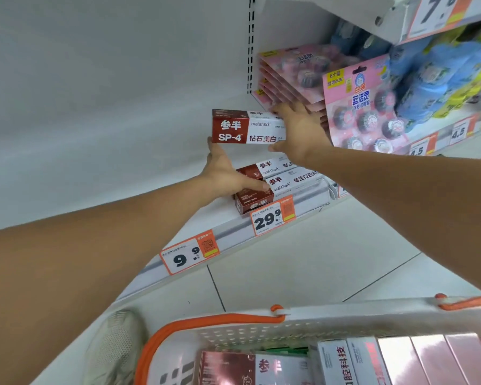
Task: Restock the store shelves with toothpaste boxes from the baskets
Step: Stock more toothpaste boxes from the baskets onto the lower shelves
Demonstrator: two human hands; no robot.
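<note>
A red-and-white toothpaste box (pixel 247 126) is held level above the white shelf (pixel 233 234), over two matching boxes (pixel 278 184) lying flat at its front edge. More boxes, apparently toothpaste, fill the white, orange-handled basket (pixel 261 326) below.

glossy cardboard toothpaste box (pixel 247 126), matt white metal shelf (pixel 95 107), perforated plastic basket (pixel 261 329).
</note>
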